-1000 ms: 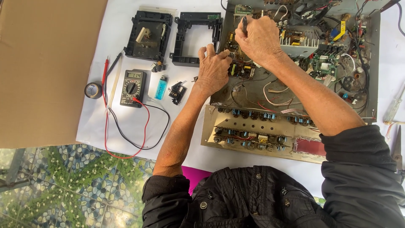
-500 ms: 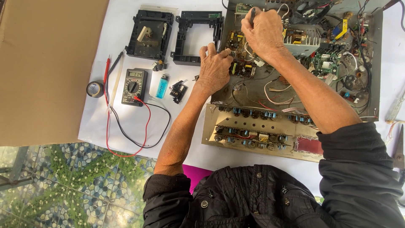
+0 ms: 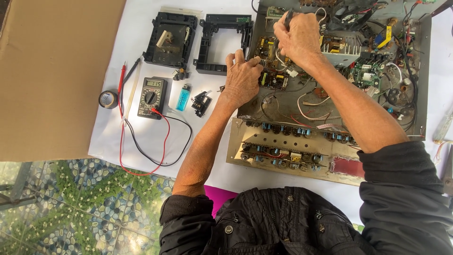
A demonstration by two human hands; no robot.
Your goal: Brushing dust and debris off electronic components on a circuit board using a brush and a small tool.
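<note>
1. Now the left hand [image 3: 241, 78] rests flat-fingered on the open chassis [image 3: 422, 71], steadying a small circuit board [image 3: 273, 78]
2. Right hand [image 3: 298, 34] pinches a thin dark tool [image 3: 288, 15] over the boards
3. Multimeter [image 3: 152, 97] and blue lighter [image 3: 183, 97] lie near, on the bench [image 3: 141, 52]

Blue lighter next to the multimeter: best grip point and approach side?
Grip the blue lighter across its long flat sides at mid-body, coming straight down from above. It lies flat on the white sheet, long axis roughly up-down in view. The multimeter sits close on one side and a small black part on the other, so fingers probably fit best with a narrow pinch. Both the left hand and the right hand are at the chassis.
</note>
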